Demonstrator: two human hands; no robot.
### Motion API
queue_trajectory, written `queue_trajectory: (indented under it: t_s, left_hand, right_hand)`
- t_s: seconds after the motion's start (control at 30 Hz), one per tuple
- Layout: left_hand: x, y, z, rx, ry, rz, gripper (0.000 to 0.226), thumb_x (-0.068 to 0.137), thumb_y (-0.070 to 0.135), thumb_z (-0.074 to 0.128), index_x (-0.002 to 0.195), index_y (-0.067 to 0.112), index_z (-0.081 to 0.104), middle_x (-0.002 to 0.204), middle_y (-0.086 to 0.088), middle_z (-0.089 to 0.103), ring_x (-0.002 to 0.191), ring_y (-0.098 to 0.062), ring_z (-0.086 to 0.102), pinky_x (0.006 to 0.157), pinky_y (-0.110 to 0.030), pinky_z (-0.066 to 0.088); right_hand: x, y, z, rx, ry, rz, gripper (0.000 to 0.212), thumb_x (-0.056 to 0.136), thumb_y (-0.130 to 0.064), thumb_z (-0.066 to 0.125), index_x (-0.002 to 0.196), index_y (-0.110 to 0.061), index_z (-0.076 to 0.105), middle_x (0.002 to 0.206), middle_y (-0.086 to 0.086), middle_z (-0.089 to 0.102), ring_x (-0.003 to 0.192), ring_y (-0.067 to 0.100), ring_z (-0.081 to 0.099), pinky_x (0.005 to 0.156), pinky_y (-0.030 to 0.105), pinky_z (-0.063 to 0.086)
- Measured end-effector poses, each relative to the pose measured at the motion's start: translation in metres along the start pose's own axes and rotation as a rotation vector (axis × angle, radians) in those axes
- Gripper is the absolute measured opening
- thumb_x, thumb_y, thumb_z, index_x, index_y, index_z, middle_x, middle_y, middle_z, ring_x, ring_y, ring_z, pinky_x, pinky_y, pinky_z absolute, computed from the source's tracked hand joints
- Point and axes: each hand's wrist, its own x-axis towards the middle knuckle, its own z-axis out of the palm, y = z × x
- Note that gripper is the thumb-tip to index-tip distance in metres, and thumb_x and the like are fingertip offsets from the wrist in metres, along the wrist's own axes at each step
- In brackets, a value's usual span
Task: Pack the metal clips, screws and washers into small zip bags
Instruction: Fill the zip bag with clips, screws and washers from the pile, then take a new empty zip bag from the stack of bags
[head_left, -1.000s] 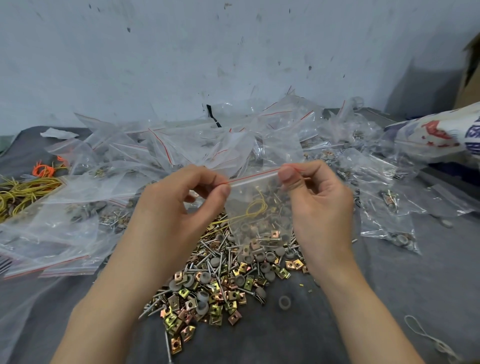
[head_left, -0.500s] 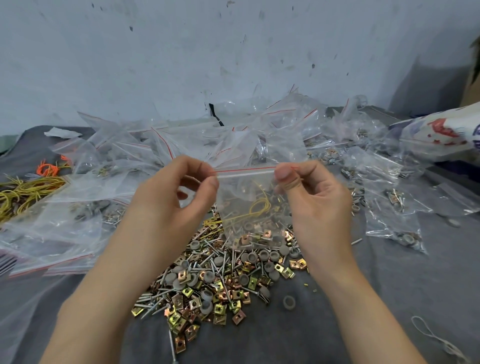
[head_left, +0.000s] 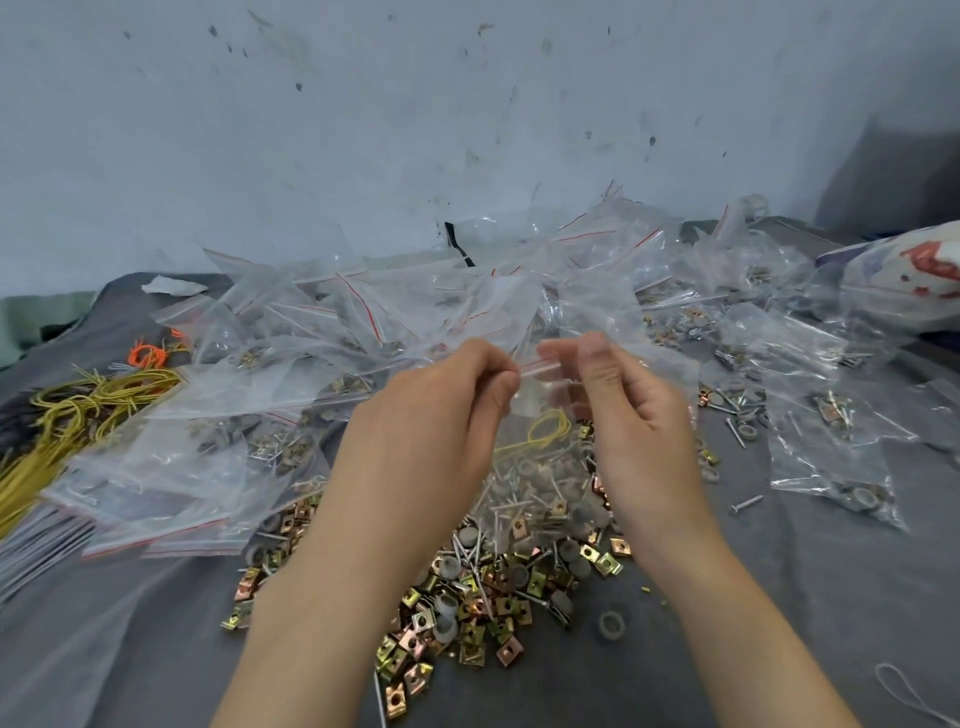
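Closer together now, my left hand (head_left: 431, 415) and right hand (head_left: 634, 415) pinch the small clear zip bag (head_left: 540, 462) at its top; gold metal clips (head_left: 467, 618) at 6 o'clock.

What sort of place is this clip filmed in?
Likely a small hand-packing workshop bench: a grey cloth-covered table against a scuffed wall, a loose heap of clips, screws and washers, and piles of zip bags behind it.

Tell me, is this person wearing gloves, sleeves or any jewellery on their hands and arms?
Nothing worn shows in this view. The left hand and right hand are bare, with no gloves, rings or bandages. The left forearm and right forearm are uncovered down to the picture's bottom edge, with no sleeve, watch or bracelet. The right thumbnail looks short and unpainted.
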Motion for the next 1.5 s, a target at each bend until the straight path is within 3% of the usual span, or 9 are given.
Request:
queue_trajectory:
  t_s: [0.17, 0.33, 0.5, 0.57, 0.7, 1.0, 1.13, 1.37, 1.5]
  left_hand:
    - [0.020, -0.008, 0.002, -0.116, -0.014, -0.198, 0.012, 0.102, 0.036, 0.046, 0.098, 0.031, 0.056, 0.079, 0.013, 0.070, 0.064, -0.008, 0.067, 0.065, -0.035, 0.054]
    - [0.062, -0.063, -0.051, -0.484, 0.408, -0.536, 0.020, 0.101, 0.026, 0.046, 0.093, 0.015, 0.061, 0.078, -0.001, 0.071, 0.051, -0.012, 0.067, 0.041, -0.020, 0.047]
    - [0.050, -0.137, -0.078, -0.484, 0.645, -0.944, 0.012, 0.095, 0.016, 0.041, 0.096, 0.008, 0.050, 0.081, -0.012, 0.051, 0.074, -0.026, 0.046, 0.059, -0.036, 0.037]
    - [0.033, -0.149, -0.070, -0.316, 0.641, -1.020, 0.032, 0.095, 0.019, 0.043, 0.119, 0.000, 0.050, 0.115, -0.023, 0.056, 0.083, -0.026, 0.043, 0.074, -0.037, 0.033]
    - [0.014, -0.134, -0.031, -0.132, 0.465, -0.850, 0.041, 0.099, 0.021, 0.049, 0.138, 0.009, 0.042, 0.143, -0.016, 0.041, 0.118, -0.030, 0.051, 0.102, -0.043, 0.042]
    - [0.056, -0.090, 0.078, -0.024, -0.151, -0.443, 0.030, 0.098, 0.022, 0.051, 0.126, 0.012, 0.056, 0.124, -0.010, 0.062, 0.106, -0.021, 0.059, 0.096, -0.037, 0.048]
    - [0.060, -0.083, 0.106, 0.275, -0.359, -0.207, 0.054, 0.090, 0.049, 0.058, 0.139, 0.030, 0.044, 0.146, -0.004, 0.040, 0.135, -0.027, 0.038, 0.111, -0.045, 0.031]
    - [0.068, -0.070, 0.117, 0.386, -0.278, -0.075, 0.021, 0.098, 0.037, 0.051, 0.113, 0.027, 0.062, 0.128, 0.002, 0.058, 0.121, -0.022, 0.049, 0.101, -0.040, 0.040]
    - [0.074, -0.060, 0.094, 0.010, -0.031, -0.207, 0.019, 0.101, 0.032, 0.049, 0.109, 0.021, 0.062, 0.107, 0.007, 0.067, 0.100, -0.012, 0.062, 0.091, -0.035, 0.050]
  right_hand:
    - [0.007, 0.013, 0.008, -0.122, 0.081, -0.019, 0.028, 0.104, -0.050, 0.046, 0.126, -0.042, 0.060, 0.117, -0.019, 0.067, 0.109, -0.007, 0.060, 0.085, 0.015, 0.048]
    - [0.013, 0.020, 0.006, -0.065, 0.157, 0.050, 0.025, 0.108, -0.034, 0.046, 0.132, -0.038, 0.052, 0.116, -0.021, 0.060, 0.087, -0.023, 0.057, 0.065, 0.000, 0.043]
    - [0.014, 0.027, 0.001, -0.053, 0.134, 0.151, 0.027, 0.107, -0.035, 0.048, 0.133, -0.038, 0.051, 0.105, -0.029, 0.058, 0.074, -0.025, 0.055, 0.056, -0.001, 0.042]
    - [0.016, 0.029, -0.003, -0.055, 0.122, 0.162, 0.025, 0.106, -0.033, 0.049, 0.131, -0.039, 0.051, 0.090, -0.036, 0.061, 0.066, -0.023, 0.054, 0.051, 0.000, 0.041]
    - [0.018, 0.030, -0.012, -0.118, 0.089, 0.176, 0.024, 0.106, -0.033, 0.048, 0.128, -0.043, 0.050, 0.083, -0.046, 0.057, 0.060, -0.017, 0.054, 0.049, 0.003, 0.041]
    - [0.022, 0.033, -0.041, -0.322, 0.007, 0.208, 0.025, 0.106, -0.035, 0.044, 0.130, -0.041, 0.049, 0.103, -0.023, 0.057, 0.073, -0.003, 0.060, 0.067, 0.025, 0.054]
    - [0.026, 0.034, -0.051, -0.358, -0.015, 0.197, 0.022, 0.106, -0.035, 0.043, 0.125, -0.045, 0.047, 0.114, -0.022, 0.054, 0.084, -0.004, 0.059, 0.075, 0.031, 0.053]
    - [0.026, 0.034, -0.062, -0.373, -0.039, 0.187, 0.023, 0.106, -0.034, 0.044, 0.126, -0.045, 0.047, 0.116, -0.023, 0.053, 0.087, -0.004, 0.060, 0.072, 0.024, 0.045]
    - [0.025, 0.032, -0.064, -0.377, -0.052, 0.186, 0.020, 0.106, -0.035, 0.044, 0.121, -0.048, 0.045, 0.114, -0.027, 0.051, 0.086, -0.014, 0.055, 0.069, 0.019, 0.043]
